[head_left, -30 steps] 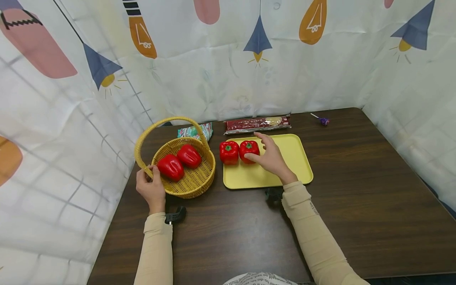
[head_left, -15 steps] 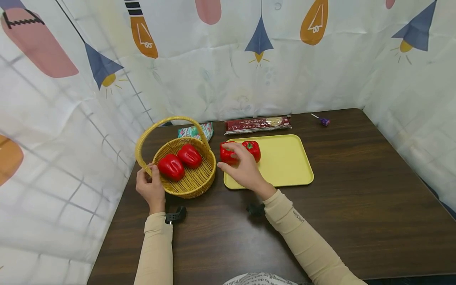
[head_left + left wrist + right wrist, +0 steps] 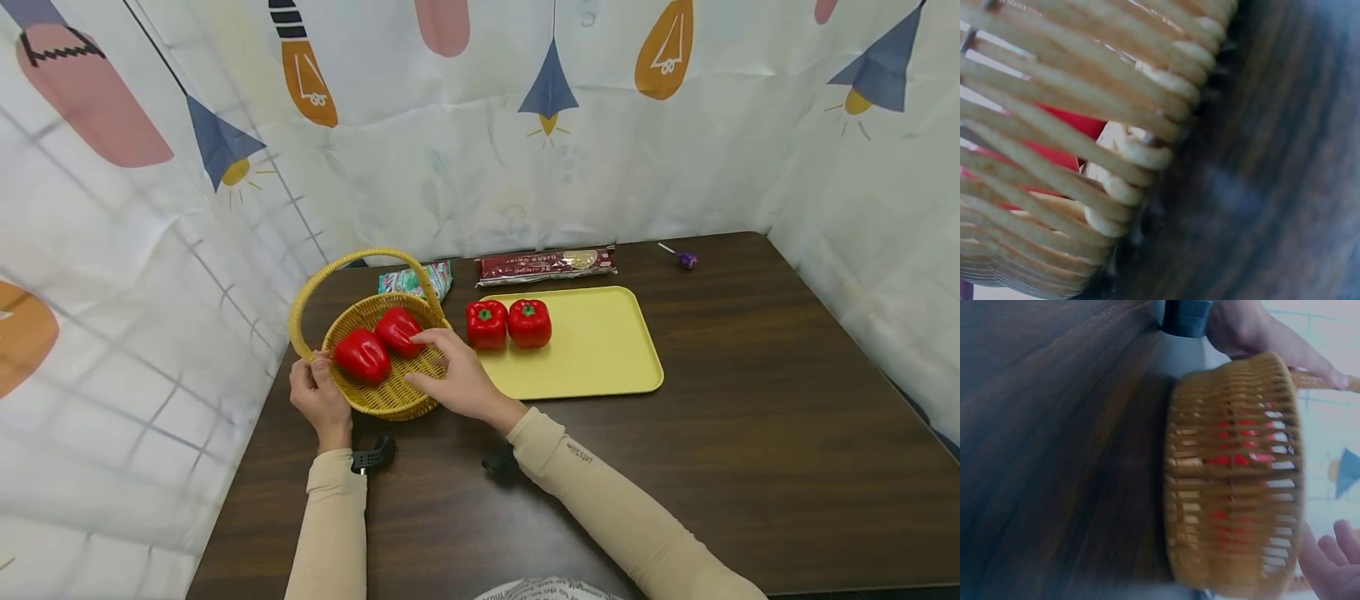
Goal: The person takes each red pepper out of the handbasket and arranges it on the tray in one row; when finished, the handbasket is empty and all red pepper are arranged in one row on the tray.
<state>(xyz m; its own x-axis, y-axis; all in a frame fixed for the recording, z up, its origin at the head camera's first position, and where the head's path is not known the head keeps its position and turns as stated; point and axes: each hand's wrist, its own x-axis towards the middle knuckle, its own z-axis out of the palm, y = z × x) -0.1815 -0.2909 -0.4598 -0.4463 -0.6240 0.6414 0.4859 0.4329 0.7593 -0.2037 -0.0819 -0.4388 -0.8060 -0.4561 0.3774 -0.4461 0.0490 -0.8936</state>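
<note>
A yellow wicker basket (image 3: 397,404) with a tall handle holds two red bell peppers, one in front (image 3: 362,357) and one behind (image 3: 399,332). My left hand (image 3: 321,402) grips the left base of the handle at the rim. Over the basket's right side reaches my right hand (image 3: 463,383), thumb and fingers spread apart with nothing between them. Its fingertips overlap the rear pepper in the head view. Two more red bell peppers, a left one (image 3: 487,325) and a right one (image 3: 529,323), stand side by side on the yellow tray (image 3: 600,350).
Behind the tray lies a dark red snack packet (image 3: 547,265). A teal packet (image 3: 405,282) sits behind the basket, partly hidden by the handle. Toward the back right is a purple lollipop (image 3: 686,261). A patterned curtain (image 3: 465,167) hangs along the dark table's back edge.
My right hand has moved left from the tray's peppers to the basket, carrying nothing. The left hand has stayed on the basket, and all the peppers keep their places.
</note>
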